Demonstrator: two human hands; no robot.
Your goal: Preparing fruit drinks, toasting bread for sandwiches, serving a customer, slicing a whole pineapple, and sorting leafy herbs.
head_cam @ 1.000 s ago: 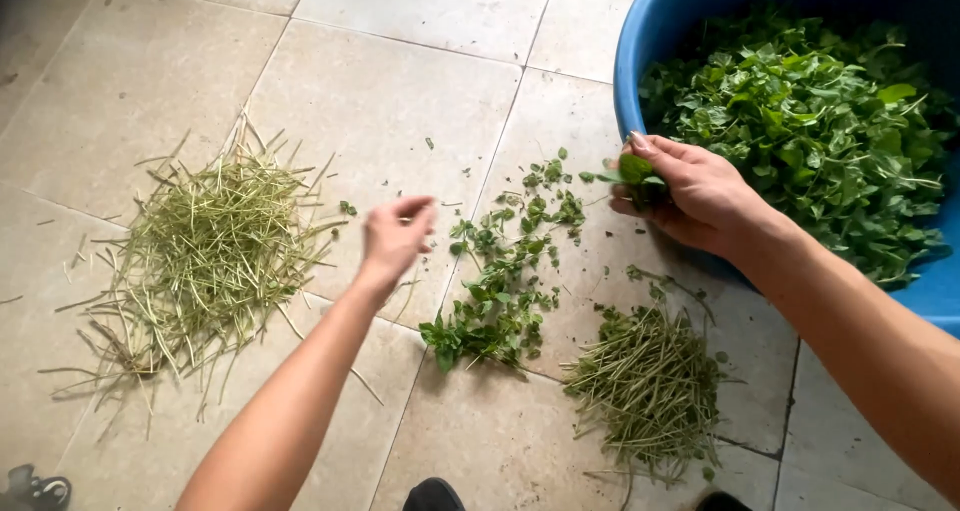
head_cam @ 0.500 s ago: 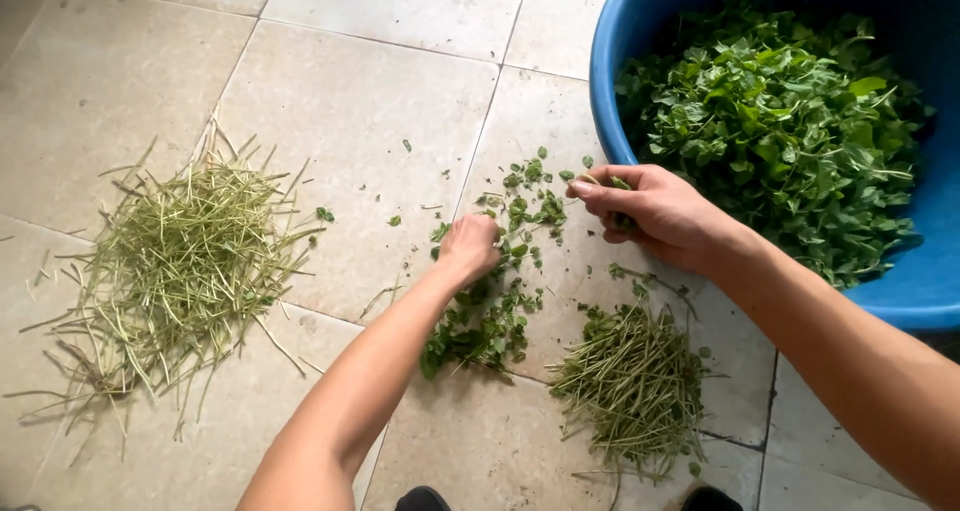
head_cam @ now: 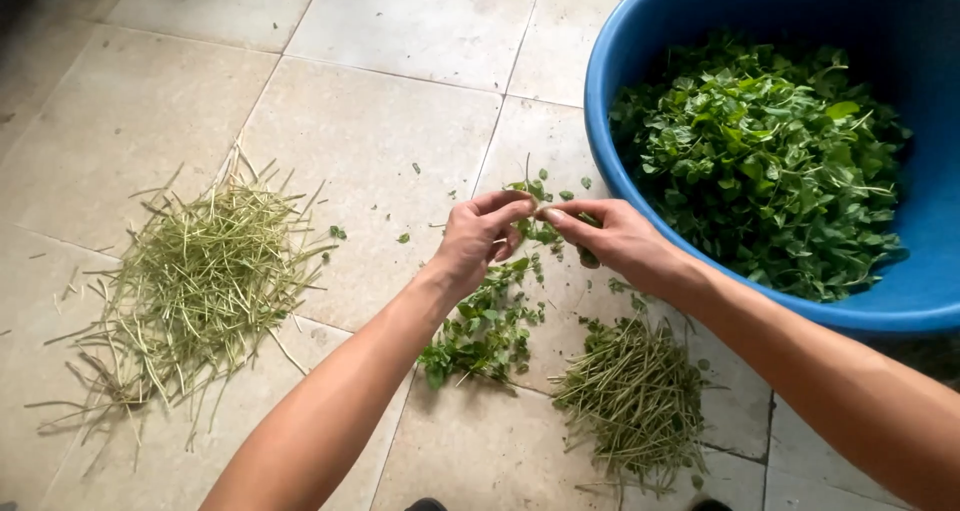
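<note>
My left hand (head_cam: 478,243) and my right hand (head_cam: 612,239) meet in the middle of the view, fingertips pinched together on a leafy green sprig (head_cam: 541,229). They hover above a small heap of leafy sprigs (head_cam: 484,329) lying on the tiled floor. A big blue tub (head_cam: 650,41) at the upper right holds a mass of plucked green leaves (head_cam: 768,156). My right forearm passes just in front of the tub's near rim.
A wide pile of bare pale-green stems (head_cam: 190,286) lies on the floor at the left. A smaller pile of stems (head_cam: 635,401) lies below my right wrist. Loose leaf bits (head_cam: 338,233) dot the beige tiles (head_cam: 380,131).
My left hand rose from the sprig heap with a sprig. My right hand came away from the tub's rim toward the middle. Both now pinch the same sprig.
</note>
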